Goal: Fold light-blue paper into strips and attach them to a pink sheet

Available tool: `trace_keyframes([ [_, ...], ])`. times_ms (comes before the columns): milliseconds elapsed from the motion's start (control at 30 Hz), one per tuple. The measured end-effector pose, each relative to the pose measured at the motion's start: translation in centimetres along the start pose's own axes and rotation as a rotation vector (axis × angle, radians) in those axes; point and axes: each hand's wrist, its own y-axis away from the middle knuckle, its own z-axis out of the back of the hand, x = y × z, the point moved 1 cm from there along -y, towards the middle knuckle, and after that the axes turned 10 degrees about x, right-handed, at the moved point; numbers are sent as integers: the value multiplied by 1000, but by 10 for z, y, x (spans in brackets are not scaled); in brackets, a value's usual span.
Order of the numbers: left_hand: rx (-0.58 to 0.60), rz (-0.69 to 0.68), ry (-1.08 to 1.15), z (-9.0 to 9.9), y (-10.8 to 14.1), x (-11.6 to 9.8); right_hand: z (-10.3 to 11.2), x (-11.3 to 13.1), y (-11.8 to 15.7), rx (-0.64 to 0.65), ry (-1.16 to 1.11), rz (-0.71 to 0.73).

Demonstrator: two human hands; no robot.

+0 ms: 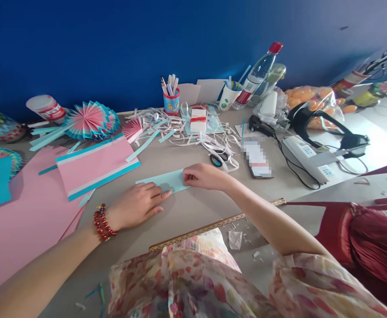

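A light blue paper strip lies on the table near its front edge. Palm down, my left hand rests with its fingers stretched over the strip's left part, a beaded bracelet round the wrist. My right hand is closed at the strip's right end, fingers curled and pressed onto the paper; the fingertips are partly hidden. Left of them lies a pink paper sheet with blue and white bands along its edges. Scissors with black handles lie beyond my right hand among white paper scraps.
Pink and blue folded paper fans, a pen cup and a paper cup stand along the blue wall. A plastic bottle leans at the back. To the right are a phone, a power strip and a black headset.
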Motion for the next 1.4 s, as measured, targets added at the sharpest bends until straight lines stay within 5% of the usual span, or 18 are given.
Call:
trace_keyframes([
  [500,3,-4,-71,-7,0,-3,-18,-1,6,-102,128,21],
  [833,-39,14,-153,-7,-4,-7,-44,8,20,-386,386,66],
  [1067,-26,52,-153,-6,-1,-11,-79,23,38,-388,579,67],
  [1400,-75,127,-182,-14,6,-19,-84,13,57,-374,593,-25],
])
